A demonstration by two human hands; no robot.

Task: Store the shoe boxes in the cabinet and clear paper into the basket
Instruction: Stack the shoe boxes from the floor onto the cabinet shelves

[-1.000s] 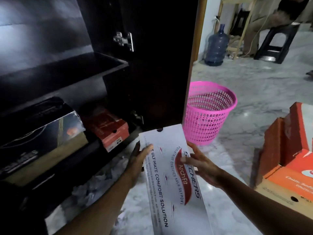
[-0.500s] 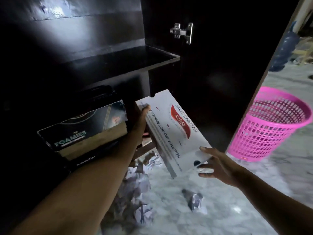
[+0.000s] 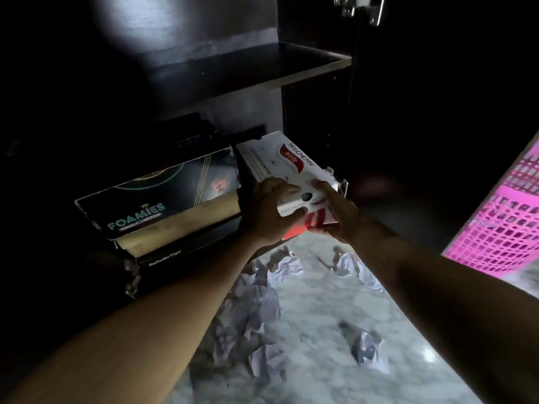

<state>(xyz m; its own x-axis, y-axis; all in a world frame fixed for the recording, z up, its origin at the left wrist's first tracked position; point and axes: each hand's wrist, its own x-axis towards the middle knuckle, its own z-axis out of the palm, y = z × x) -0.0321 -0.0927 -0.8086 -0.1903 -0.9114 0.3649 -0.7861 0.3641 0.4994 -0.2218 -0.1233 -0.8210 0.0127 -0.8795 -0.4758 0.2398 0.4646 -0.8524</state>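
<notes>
Dark cabinet (image 3: 315, 65) shelves frame a white shoe box (image 3: 284, 167) half-in beside the black box (image 3: 163, 193), left hand (image 3: 269, 208) and right hand (image 3: 335, 217) with fingers curled on its near end; likely light, stiff cardboard, best held at the corners.

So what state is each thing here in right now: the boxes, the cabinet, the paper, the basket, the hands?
White box: partly in the cabinet, near end sticking out, held by both hands.
Black box: lying on the lower shelf, lid shut.
Cabinet: door open.
Paper: crumpled, on the floor.
Basket: upright on the floor, contents out of sight.
Left hand: fingers curled on the white box.
Right hand: gripping the white box's near end.
</notes>
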